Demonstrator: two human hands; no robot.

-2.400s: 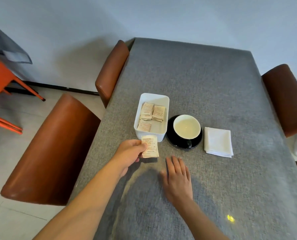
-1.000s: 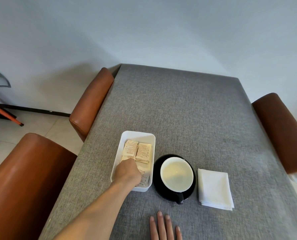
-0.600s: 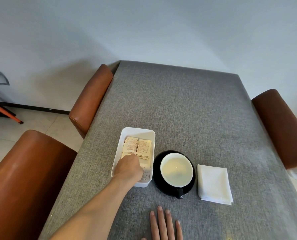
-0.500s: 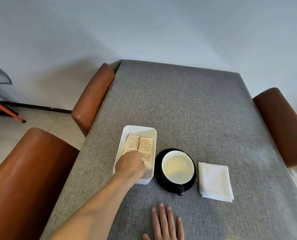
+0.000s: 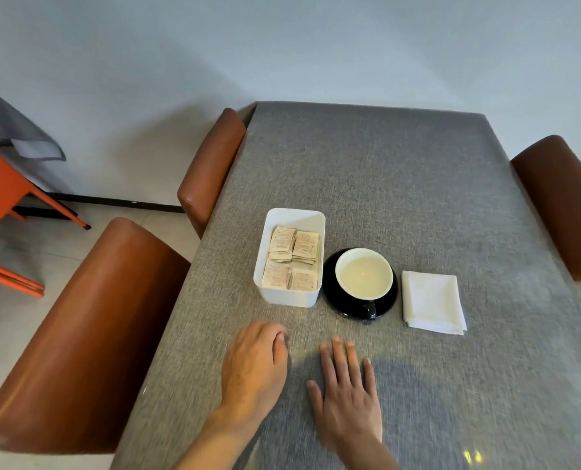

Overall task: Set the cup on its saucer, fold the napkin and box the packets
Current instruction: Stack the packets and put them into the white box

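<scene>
My left hand (image 5: 253, 368) loosely curled, right hand (image 5: 345, 388) flat, both empty; packets (image 5: 290, 262) in box (image 5: 290, 300), cup (image 5: 364, 278) on saucer (image 5: 333, 296), napkin (image 5: 433, 301) folded; cup looks fragile, I'd grip handle.

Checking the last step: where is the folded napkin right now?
In the head view the folded napkin lies flat on the table, right of the cup on its saucer, untouched by either hand.
</scene>
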